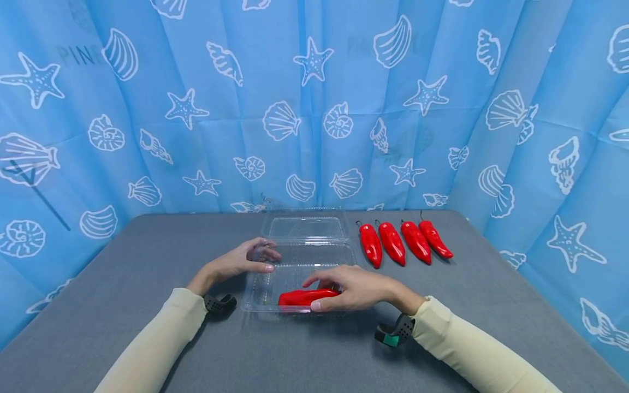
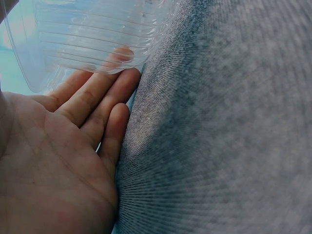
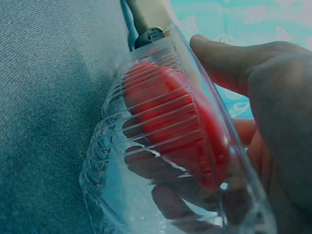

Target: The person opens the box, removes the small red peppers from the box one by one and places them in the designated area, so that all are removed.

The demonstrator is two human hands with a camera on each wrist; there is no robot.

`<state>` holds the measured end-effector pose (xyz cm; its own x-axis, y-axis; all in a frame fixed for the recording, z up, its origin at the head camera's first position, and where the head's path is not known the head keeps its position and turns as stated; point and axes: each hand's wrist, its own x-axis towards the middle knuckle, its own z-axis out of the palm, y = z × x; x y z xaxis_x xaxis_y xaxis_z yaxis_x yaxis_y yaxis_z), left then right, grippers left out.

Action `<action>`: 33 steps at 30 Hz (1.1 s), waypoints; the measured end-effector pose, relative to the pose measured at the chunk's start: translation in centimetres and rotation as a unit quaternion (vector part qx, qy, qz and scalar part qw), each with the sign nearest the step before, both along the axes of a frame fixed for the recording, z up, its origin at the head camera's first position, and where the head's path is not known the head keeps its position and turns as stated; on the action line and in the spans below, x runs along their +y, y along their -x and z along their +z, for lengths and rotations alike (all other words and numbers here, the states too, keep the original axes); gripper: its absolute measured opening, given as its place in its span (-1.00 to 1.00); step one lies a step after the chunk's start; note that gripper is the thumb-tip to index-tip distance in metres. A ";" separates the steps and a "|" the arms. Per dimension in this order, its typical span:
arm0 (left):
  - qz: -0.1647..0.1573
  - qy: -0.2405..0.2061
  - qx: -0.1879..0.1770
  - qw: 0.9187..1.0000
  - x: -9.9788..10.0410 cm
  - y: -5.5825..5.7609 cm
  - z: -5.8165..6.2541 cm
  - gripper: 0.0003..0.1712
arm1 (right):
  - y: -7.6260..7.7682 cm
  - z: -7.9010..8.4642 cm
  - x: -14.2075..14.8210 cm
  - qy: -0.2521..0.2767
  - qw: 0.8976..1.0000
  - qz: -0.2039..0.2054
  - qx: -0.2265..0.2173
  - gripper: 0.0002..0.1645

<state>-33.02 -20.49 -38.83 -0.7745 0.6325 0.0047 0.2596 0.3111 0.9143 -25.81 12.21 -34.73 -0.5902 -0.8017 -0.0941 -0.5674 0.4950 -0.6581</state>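
A clear plastic clamshell box [image 1: 275, 278] stands with its lid [image 1: 307, 225] laid back behind it. One red pepper [image 1: 300, 298] lies inside along the front wall. My right hand [image 1: 361, 286] reaches over the box's right side. Its fingers are in the box behind the pepper, while the thumb [image 3: 214, 53] extends near the front rim, apart from the pepper in the right wrist view. My left hand [image 1: 241, 259] is at the box's left side, palm inward and fingers loosely extended. In the left wrist view, its fingertips [image 2: 127, 78] are right at the clear wall.
Several red peppers with dark stems, among them a nearest-left pepper [image 1: 371, 245], lie in a row right of the box. A grey cloth covers the table [image 1: 187, 240]. Blue curtains [image 1: 314, 164] with white sea shells hang behind and at the sides.
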 end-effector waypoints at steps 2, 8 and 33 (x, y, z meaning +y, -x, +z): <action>0.000 0.000 0.001 1.000 0.0 0.0 -0.1 -0.08 | 0.0 0.0 0.0 0.003 1.000 -0.001 -0.002 -0.40; 0.000 0.004 0.001 1.000 -0.1 0.0 -0.1 -0.06 | 0.1 0.1 0.0 0.015 1.000 -0.001 -0.009 -0.47; -0.002 0.000 -0.004 1.000 -0.2 -0.1 0.2 -0.10 | 0.3 1.3 0.6 0.139 0.989 -0.047 -0.008 -0.75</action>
<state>-32.95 -20.64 -38.66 -0.7717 0.6360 -0.0022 0.2532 0.3104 0.9162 -26.11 12.85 -33.44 -0.6630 -0.7400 0.1132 -0.5164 0.3427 -0.7848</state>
